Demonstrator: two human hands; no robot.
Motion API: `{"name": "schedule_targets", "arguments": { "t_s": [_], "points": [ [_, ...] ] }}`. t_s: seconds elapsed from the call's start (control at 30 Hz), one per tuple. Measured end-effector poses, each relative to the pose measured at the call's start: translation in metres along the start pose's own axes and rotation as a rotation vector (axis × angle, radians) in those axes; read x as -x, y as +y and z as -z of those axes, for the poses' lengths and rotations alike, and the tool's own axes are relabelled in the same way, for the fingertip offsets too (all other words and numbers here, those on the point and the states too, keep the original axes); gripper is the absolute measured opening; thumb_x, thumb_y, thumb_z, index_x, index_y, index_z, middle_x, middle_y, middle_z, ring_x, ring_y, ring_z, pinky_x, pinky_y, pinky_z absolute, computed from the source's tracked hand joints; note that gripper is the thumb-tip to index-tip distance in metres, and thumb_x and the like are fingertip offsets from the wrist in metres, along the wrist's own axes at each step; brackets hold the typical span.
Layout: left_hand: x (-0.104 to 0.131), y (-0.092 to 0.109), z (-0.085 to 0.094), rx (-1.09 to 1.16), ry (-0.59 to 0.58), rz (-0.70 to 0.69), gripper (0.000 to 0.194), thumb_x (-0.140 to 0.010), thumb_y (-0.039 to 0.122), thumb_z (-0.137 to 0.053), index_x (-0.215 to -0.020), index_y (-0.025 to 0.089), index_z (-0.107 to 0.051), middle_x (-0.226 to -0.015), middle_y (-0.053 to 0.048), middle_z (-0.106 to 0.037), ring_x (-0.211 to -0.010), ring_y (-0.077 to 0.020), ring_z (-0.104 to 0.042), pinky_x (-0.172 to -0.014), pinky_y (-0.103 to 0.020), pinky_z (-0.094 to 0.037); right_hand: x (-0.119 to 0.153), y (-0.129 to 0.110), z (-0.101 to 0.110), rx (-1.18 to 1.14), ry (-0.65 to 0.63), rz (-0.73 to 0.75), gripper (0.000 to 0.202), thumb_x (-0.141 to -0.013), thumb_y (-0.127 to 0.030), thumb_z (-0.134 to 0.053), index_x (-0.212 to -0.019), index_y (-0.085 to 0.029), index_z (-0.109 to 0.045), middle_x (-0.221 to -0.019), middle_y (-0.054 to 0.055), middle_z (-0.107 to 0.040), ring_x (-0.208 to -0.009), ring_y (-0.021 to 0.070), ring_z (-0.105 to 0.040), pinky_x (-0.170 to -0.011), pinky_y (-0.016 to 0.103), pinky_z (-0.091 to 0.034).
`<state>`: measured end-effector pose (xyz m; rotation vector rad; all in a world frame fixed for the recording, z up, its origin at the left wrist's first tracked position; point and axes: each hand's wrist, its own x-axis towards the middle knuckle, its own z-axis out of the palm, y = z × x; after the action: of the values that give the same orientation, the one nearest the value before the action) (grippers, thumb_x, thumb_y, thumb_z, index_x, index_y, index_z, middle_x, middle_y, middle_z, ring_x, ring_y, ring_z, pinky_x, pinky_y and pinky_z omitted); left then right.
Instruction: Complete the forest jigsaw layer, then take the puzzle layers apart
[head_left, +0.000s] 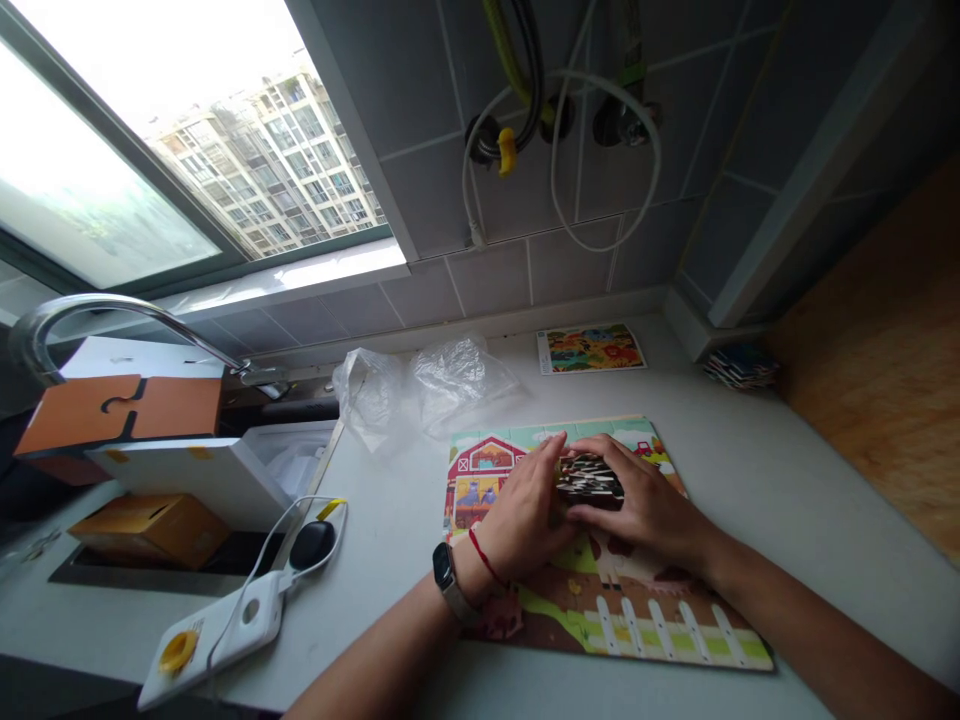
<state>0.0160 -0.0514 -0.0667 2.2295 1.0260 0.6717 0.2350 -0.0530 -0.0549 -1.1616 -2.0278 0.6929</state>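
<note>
A farm-scene jigsaw puzzle (652, 630) lies flat on the counter, with a red barn at its left and a white fence along its near edge. Above its middle is a stack of puzzle pieces (589, 478), seen edge-on, between my two hands. My right hand (637, 505) is curled around the stack, thumb below and fingers over the far side. Against the left side of the stack my left hand (525, 505) presses with its fingers straight and together; its thumb is partly hidden. A dark watch and a red string are on my left wrist.
Crumpled clear plastic bags (457, 380) lie behind the puzzle. A small picture sheet (592, 348) rests near the wall, and a stack of cards (742, 366) sits in the right corner. At left are a power strip (225, 635), boxes (150, 530) and a faucet (142, 310).
</note>
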Motion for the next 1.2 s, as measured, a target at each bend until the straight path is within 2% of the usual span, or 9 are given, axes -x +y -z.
{"name": "schedule_targets", "arguments": {
  "t_s": [0.1,0.23,0.37,0.53,0.73,0.97,1.07,1.2],
  "points": [
    [-0.001,0.003,0.000,-0.102,-0.030,0.051,0.098,-0.085,0.023,-0.071,-0.166,0.016,-0.015,-0.167,-0.023,-0.040,-0.161,-0.0399,-0.028,-0.129,-0.064,-0.031,0.000,-0.002,-0.002,-0.015,-0.033,0.046,0.056,-0.087,-0.042,-0.083,-0.134,-0.027,-0.057,-0.127,0.010,-0.070,-0.117,0.0308,-0.071,-0.103,0.046,-0.058],
    [-0.004,0.012,0.001,-0.214,-0.074,0.110,0.089,-0.083,0.026,-0.071,-0.162,0.014,-0.029,-0.168,-0.021,-0.039,-0.164,-0.0420,-0.017,-0.131,-0.066,-0.022,-0.001,-0.004,-0.003,-0.024,-0.063,0.073,0.048,-0.091,-0.045,-0.079,-0.132,-0.027,-0.060,-0.129,0.011,-0.070,-0.119,0.0308,-0.070,-0.102,0.045,-0.058],
    [-0.003,0.013,0.002,-0.261,-0.089,0.108,0.083,-0.086,0.032,-0.071,-0.159,0.012,-0.037,-0.168,-0.022,-0.038,-0.163,-0.0441,-0.017,-0.132,-0.064,-0.021,-0.001,-0.002,0.000,-0.038,-0.036,0.102,0.039,-0.094,-0.046,-0.075,-0.127,-0.027,-0.064,-0.122,0.010,-0.074,-0.114,0.0295,-0.072,-0.100,0.043,-0.060],
    [-0.001,0.009,0.000,-0.295,-0.082,0.082,0.082,-0.095,0.044,-0.063,-0.164,0.014,-0.030,-0.171,-0.020,-0.034,-0.163,-0.0428,-0.020,-0.130,-0.064,-0.025,-0.001,0.001,0.006,0.040,0.069,0.083,0.043,-0.094,-0.045,-0.076,-0.130,-0.026,-0.064,-0.119,0.010,-0.074,-0.111,0.0291,-0.074,-0.098,0.043,-0.061],
    [-0.002,0.010,0.001,-0.323,-0.106,0.085,0.091,-0.093,0.042,-0.065,-0.167,0.011,-0.022,-0.173,-0.019,-0.031,-0.163,-0.0404,-0.021,-0.132,-0.060,-0.023,-0.001,0.003,0.005,0.089,0.004,0.071,0.055,-0.093,-0.037,-0.077,-0.144,-0.028,-0.058,-0.132,0.009,-0.069,-0.122,0.0272,-0.069,-0.107,0.040,-0.057],
    [0.000,0.006,-0.001,-0.344,-0.097,0.056,0.089,-0.096,0.049,-0.062,-0.167,0.010,-0.023,-0.173,-0.019,-0.032,-0.163,-0.0400,-0.023,-0.131,-0.058,-0.025,-0.003,-0.002,0.008,0.038,-0.046,0.051,0.045,-0.094,-0.038,-0.077,-0.135,-0.026,-0.064,-0.125,0.009,-0.071,-0.116,0.0269,-0.071,-0.102,0.041,-0.058],
    [0.001,0.003,-0.004,-0.335,-0.068,0.045,0.095,-0.097,0.054,-0.062,-0.168,0.011,-0.017,-0.171,-0.021,-0.034,-0.162,-0.0402,-0.025,-0.130,-0.059,-0.025,-0.007,0.003,0.019,0.063,0.043,0.018,0.046,-0.092,-0.044,-0.079,-0.133,-0.026,-0.067,-0.122,0.009,-0.071,-0.114,0.0276,-0.071,-0.102,0.043,-0.058],
    [0.002,0.000,-0.007,-0.326,-0.036,0.033,0.093,-0.098,0.053,-0.061,-0.169,0.012,-0.016,-0.171,-0.020,-0.037,-0.161,-0.0396,-0.028,-0.131,-0.058,-0.024,-0.011,0.029,0.044,0.164,0.392,-0.088,0.049,-0.091,-0.051,-0.077,-0.133,-0.027,-0.070,-0.130,0.011,-0.067,-0.123,0.0284,-0.066,-0.107,0.044,-0.055]
  ]
}}
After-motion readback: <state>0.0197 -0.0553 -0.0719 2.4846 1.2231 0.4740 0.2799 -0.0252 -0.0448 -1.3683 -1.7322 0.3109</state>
